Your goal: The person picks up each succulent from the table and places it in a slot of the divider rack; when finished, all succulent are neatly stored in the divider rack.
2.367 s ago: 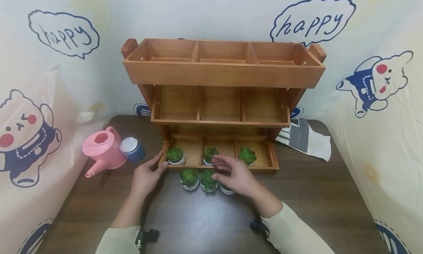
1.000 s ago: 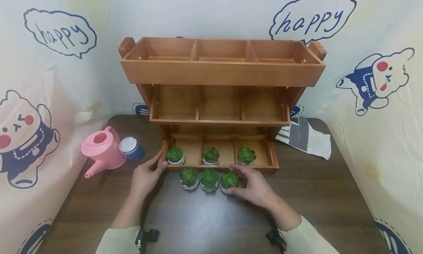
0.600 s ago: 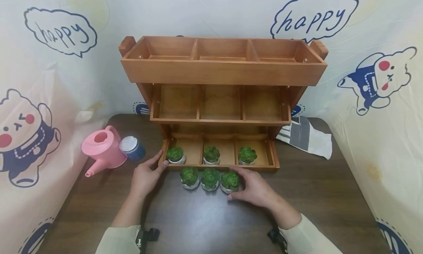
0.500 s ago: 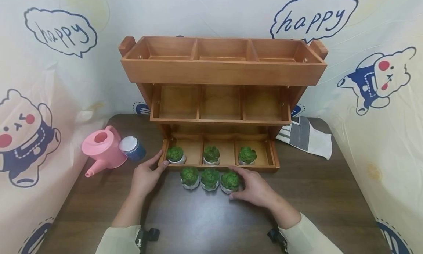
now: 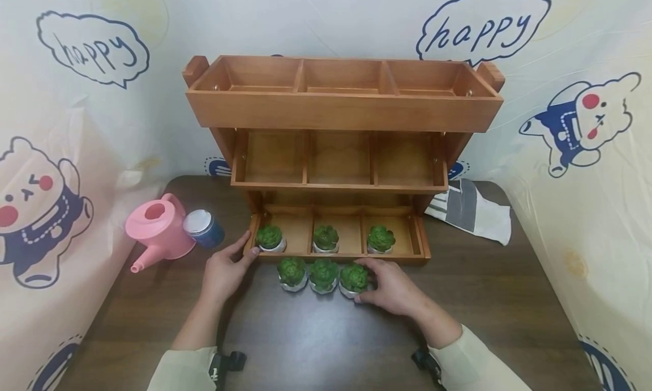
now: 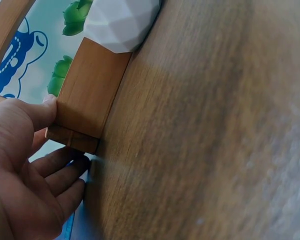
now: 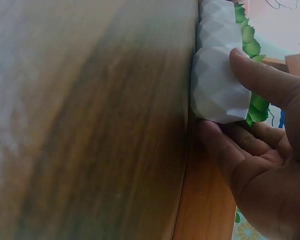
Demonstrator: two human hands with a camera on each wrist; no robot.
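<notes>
In the head view, my left hand [image 5: 226,276] holds the left front corner of a three-tier wooden plant stand [image 5: 343,112]; the left wrist view shows the thumb on the edge of its bottom tray [image 6: 92,85] and the lower fingers loosely bent beside it. My right hand [image 5: 391,287] has thumb and fingers around the white faceted pot of the right-hand potted succulent [image 5: 354,279], and this pot [image 7: 217,87] stands on the table. To its left stand a middle succulent [image 5: 324,275] and a left succulent [image 5: 292,273], close together in a row before the stand.
The bottom tray holds a left succulent [image 5: 269,238], a middle one [image 5: 326,238] and a right one [image 5: 380,239], one per compartment. A pink watering can [image 5: 160,230] and a blue jar with a white lid [image 5: 204,228] stand at left. A grey-white glove [image 5: 471,210] lies at right.
My right hand has moved right from the tray's middle succulent to the right-hand pot of the front row, its thumb lately closing in on that pot. The left hand has stayed at the corner.
</notes>
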